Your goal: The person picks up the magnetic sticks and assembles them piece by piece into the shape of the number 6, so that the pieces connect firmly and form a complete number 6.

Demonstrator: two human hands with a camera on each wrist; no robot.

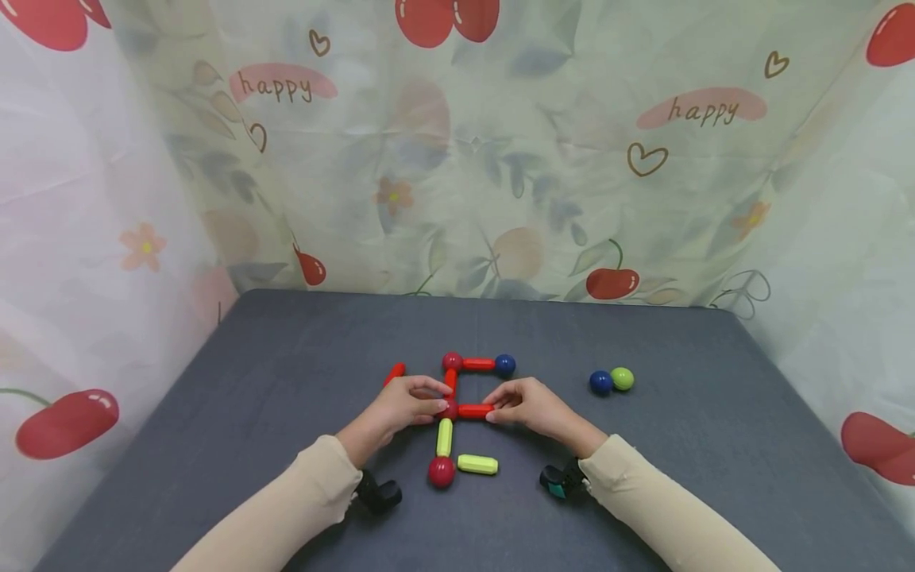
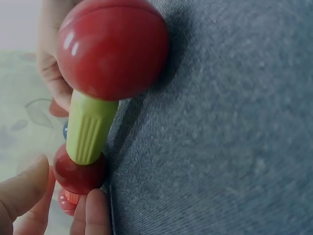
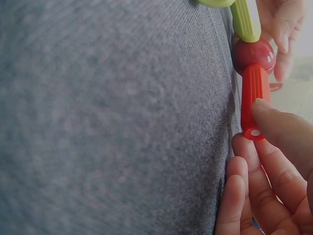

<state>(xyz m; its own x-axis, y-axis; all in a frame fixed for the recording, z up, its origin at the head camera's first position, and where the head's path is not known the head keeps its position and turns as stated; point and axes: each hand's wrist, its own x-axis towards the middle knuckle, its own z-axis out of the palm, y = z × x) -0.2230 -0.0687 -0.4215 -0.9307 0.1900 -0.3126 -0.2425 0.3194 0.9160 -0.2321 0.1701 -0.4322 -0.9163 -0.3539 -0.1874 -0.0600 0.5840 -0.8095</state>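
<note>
My left hand (image 1: 409, 405) grips the middle red ball (image 2: 78, 171) of a joined figure, thumb on one side and fingers on the other. My right hand (image 1: 534, 407) pinches the outer end of a red rod (image 3: 255, 98), whose other end meets that ball. From the same ball a second red rod (image 1: 451, 380) runs back to a far red ball (image 1: 453, 362), where another red rod (image 1: 478, 364) leads right to a blue ball (image 1: 505, 365). Toward me, a yellow-green rod (image 2: 90, 127) links the middle ball to a near red ball (image 2: 115, 49).
A loose yellow-green rod (image 1: 477, 465) lies right of the near red ball. Another red rod (image 1: 395, 372) shows partly behind my left hand. Farther right, a blue ball (image 1: 601, 383) and a green ball (image 1: 623, 379) sit side by side on the dark grey table (image 1: 700, 445). Printed curtains surround it.
</note>
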